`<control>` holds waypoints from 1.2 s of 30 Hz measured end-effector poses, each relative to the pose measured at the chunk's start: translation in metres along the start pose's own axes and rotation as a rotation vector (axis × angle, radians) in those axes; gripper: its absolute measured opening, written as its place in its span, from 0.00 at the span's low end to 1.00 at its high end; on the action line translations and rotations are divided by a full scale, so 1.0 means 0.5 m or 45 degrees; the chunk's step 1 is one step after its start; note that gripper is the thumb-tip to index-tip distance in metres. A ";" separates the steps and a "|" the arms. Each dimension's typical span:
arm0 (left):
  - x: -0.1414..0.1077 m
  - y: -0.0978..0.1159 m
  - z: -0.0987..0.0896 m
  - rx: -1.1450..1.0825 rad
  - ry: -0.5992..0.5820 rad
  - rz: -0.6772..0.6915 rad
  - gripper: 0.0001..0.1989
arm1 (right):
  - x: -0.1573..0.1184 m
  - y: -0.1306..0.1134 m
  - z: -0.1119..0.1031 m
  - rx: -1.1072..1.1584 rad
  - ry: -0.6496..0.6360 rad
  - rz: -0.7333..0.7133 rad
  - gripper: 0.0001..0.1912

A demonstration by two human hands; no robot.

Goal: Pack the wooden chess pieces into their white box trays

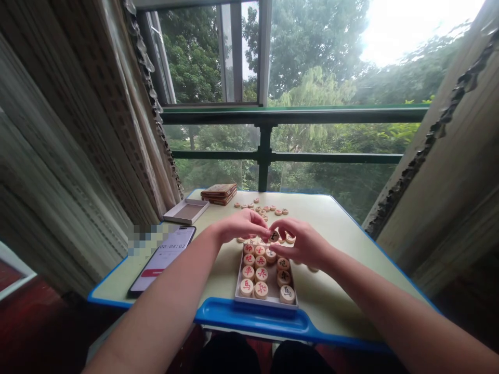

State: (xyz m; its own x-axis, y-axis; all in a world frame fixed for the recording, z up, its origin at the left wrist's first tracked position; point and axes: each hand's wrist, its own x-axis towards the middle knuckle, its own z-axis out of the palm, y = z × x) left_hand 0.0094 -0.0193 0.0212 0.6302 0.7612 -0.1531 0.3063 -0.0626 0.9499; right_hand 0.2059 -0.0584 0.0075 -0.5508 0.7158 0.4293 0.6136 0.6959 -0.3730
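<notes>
A round wooden xiangqi piece (274, 237) with a dark character stands tilted between my hands, above the far end of a shallow white box (273, 295). My right hand (302, 240) curls round it, thumb and fingers closed on its right side. At its left edge are the pinched fingertips of my left hand (246, 225), which seem to grip it too. In the box, red-marked pieces (261, 274) fill two columns on the left. Dark-marked pieces (287, 294) line the right side. My fingers partly hide the pieces at the box's far end.
Loose pieces (267, 209) lie scattered beyond my hands. A white box lid (186, 211) and a folded board (219, 193) sit at the back left. A phone (163, 259) showing a timer lies left of my left forearm. The table's blue tray (255, 318) runs along the front edge.
</notes>
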 end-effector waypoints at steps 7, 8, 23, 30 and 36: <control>0.000 0.001 0.000 -0.111 0.064 -0.001 0.13 | -0.005 0.001 0.003 -0.138 0.195 -0.077 0.10; -0.001 0.001 0.000 -0.112 0.055 0.002 0.13 | -0.005 0.000 0.002 -0.145 0.201 -0.081 0.09; 0.013 -0.020 -0.016 -0.188 0.213 0.132 0.10 | -0.009 -0.016 -0.006 -0.375 0.131 -0.220 0.09; 0.034 -0.043 -0.032 -0.386 0.611 0.346 0.09 | -0.011 -0.045 -0.018 -0.338 -0.294 -0.164 0.06; 0.038 -0.047 -0.034 -0.419 0.659 0.354 0.08 | -0.008 -0.044 -0.010 -0.324 -0.383 -0.142 0.08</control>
State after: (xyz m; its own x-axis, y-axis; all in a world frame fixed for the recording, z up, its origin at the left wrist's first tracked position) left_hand 0.0019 0.0075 0.0005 0.2056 0.9616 0.1819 -0.1032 -0.1635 0.9811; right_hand 0.1975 -0.0770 0.0180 -0.7396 0.6480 0.1821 0.6403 0.7607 -0.1063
